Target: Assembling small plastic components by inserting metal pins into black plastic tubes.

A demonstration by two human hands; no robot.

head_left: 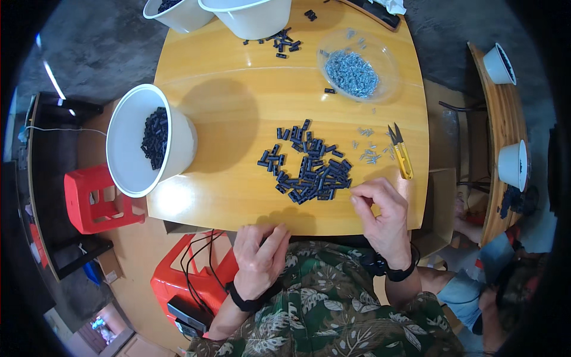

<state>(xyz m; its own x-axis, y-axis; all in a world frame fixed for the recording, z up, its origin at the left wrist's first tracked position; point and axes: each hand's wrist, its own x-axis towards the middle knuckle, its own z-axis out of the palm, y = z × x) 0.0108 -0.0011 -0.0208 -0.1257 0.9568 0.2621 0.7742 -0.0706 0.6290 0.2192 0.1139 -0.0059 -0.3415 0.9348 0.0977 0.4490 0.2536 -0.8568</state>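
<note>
A loose pile of small black plastic pieces lies on the wooden table in front of me. My left hand is at the table's near edge, its fingers curled together; whatever they hold, if anything, is hidden. Just right of the pile, my right hand has thumb and forefinger brought close in a pinch, and I cannot make out anything between them. Beyond it are several small metal pins scattered on the wood, with yellow-handled thread snips beside them.
A white bucket of black pieces stands at the left. Farther off are a clear bowl of metal pins and another white tub. Red stools stand on the floor at left. A person sits at right near another table.
</note>
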